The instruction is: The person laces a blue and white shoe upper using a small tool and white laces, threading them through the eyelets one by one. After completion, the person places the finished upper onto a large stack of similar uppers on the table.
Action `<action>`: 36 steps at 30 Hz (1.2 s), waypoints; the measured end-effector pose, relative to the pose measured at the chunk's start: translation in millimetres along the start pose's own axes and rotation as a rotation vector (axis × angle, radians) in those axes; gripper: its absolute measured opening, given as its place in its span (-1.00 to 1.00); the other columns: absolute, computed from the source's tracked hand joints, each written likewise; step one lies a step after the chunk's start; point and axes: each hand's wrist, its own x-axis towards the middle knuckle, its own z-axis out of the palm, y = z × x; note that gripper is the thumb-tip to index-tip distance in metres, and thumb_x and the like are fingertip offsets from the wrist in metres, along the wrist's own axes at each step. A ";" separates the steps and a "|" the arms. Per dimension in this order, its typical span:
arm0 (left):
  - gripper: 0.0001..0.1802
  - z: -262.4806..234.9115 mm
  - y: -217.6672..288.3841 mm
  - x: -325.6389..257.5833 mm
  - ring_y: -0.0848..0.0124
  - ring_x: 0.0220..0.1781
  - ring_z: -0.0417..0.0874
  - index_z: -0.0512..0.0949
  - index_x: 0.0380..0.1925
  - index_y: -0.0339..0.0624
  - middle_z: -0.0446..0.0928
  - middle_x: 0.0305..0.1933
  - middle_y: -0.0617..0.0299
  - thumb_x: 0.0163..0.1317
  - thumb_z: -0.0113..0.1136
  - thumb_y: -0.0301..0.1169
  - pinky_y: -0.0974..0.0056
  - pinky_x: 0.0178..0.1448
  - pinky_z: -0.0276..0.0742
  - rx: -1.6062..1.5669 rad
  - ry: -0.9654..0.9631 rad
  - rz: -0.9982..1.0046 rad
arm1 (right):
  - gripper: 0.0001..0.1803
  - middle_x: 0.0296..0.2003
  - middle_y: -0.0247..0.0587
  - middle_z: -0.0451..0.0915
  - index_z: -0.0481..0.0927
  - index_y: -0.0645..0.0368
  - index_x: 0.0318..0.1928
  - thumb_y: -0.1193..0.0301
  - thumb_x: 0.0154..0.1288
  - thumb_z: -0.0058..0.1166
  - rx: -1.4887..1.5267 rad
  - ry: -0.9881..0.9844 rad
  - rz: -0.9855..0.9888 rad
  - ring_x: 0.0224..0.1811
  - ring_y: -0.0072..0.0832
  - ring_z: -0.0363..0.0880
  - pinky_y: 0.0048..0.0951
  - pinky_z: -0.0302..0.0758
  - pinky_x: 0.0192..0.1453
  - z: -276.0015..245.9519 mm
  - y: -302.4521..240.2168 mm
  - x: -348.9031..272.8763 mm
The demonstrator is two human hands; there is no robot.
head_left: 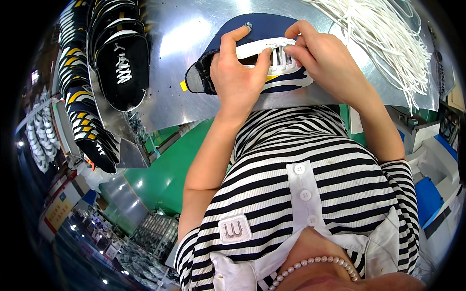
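A navy shoe upper [264, 25] with white and yellow trim lies on the metal table in front of me. Its grey-lined heel end points left, where a small yellow tab sticks out. My left hand [234, 80] grips the upper around its opening, thumb by the eyelet rows and index finger stretched over the far side; the other fingers are hidden. White lace [280, 59] crosses between the eyelet rows. At the right end of those rows, my right hand [332, 60] pinches the lace between thumb and fingers, its fingertips close to the upper.
Loose white shoelaces [383, 41] spread across the table's far right. Stacked black shoe uppers [121, 72] stand at the left, with another row of uppers [77, 99] beyond them. The metal table [167, 72] ends near my waist, above a green floor [167, 182].
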 end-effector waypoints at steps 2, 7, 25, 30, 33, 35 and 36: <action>-0.55 -2.2 4.6 0.2 0.19 -0.31 0.66 0.53 -0.06 -0.20 0.66 -0.33 0.08 -0.01 0.41 -0.44 0.17 -0.17 0.53 -0.092 -0.028 -0.062 | -0.80 -0.58 -0.15 0.54 0.42 0.26 -0.09 0.42 0.36 0.05 0.010 0.018 -0.043 -0.54 -0.30 0.53 -0.33 0.39 -0.43 0.7 1.7 1.6; -0.56 -9.2 13.5 -0.3 0.32 -0.21 0.67 0.49 0.01 -0.27 0.64 -0.20 0.08 0.07 0.33 -0.57 0.28 -0.11 0.57 -0.201 -0.106 -0.109 | -0.76 -0.54 -0.05 0.57 0.39 0.28 -0.13 0.42 0.30 0.11 0.120 -0.053 -0.051 -0.48 -0.16 0.56 -0.22 0.42 -0.38 3.4 5.6 12.9; -0.42 -0.3 18.4 9.7 0.42 -0.07 0.65 0.33 0.17 -0.38 0.57 -0.02 -0.01 0.13 0.28 -0.64 0.38 0.01 0.60 -0.194 -0.129 -0.185 | -0.80 -0.51 -0.32 0.59 0.59 0.14 -0.09 0.40 0.31 0.18 0.085 0.178 0.043 -0.50 -0.68 0.50 -0.60 0.43 -0.38 19.1 13.8 1.5; -0.40 -31.0 30.0 10.4 0.26 -0.01 0.67 0.29 0.20 -0.35 0.59 -0.02 -0.06 0.14 0.26 -0.66 0.29 0.09 0.58 -0.597 -0.388 -0.459 | -0.80 -0.40 -0.40 0.67 0.63 0.18 -0.06 0.43 0.33 0.16 0.513 0.315 0.229 -0.37 -0.74 0.58 -0.66 0.50 -0.28 25.4 25.7 3.1; -0.42 -31.9 32.2 13.5 0.38 0.02 0.61 0.28 0.20 -0.35 0.55 0.00 0.02 0.17 0.25 -0.63 0.35 0.11 0.54 -0.639 -0.345 -0.621 | -0.77 -0.47 -0.26 0.67 0.65 0.04 -0.08 0.41 0.24 0.23 0.645 0.356 0.025 -0.55 -0.52 0.60 -0.53 0.50 -0.46 26.6 33.1 6.9; -0.42 -31.2 35.2 16.4 0.38 -0.02 0.63 0.29 0.19 -0.32 0.57 -0.03 0.03 0.17 0.26 -0.63 0.34 0.09 0.55 -0.619 -0.343 -0.616 | -0.73 -0.37 -0.37 0.66 0.65 0.13 -0.08 0.53 0.18 0.27 0.319 0.183 -0.229 -0.47 -0.70 0.54 -0.60 0.42 -0.43 17.6 25.4 -1.1; -0.42 -29.8 37.7 17.0 0.38 -0.03 0.63 0.30 0.19 -0.31 0.58 -0.05 0.03 0.16 0.26 -0.63 0.33 0.09 0.55 -0.601 -0.365 -0.612 | -0.72 -0.39 -0.33 0.65 0.65 0.13 -0.10 0.55 0.13 0.27 0.204 0.215 -0.346 -0.50 -0.62 0.54 -0.59 0.42 -0.45 20.5 24.4 -0.5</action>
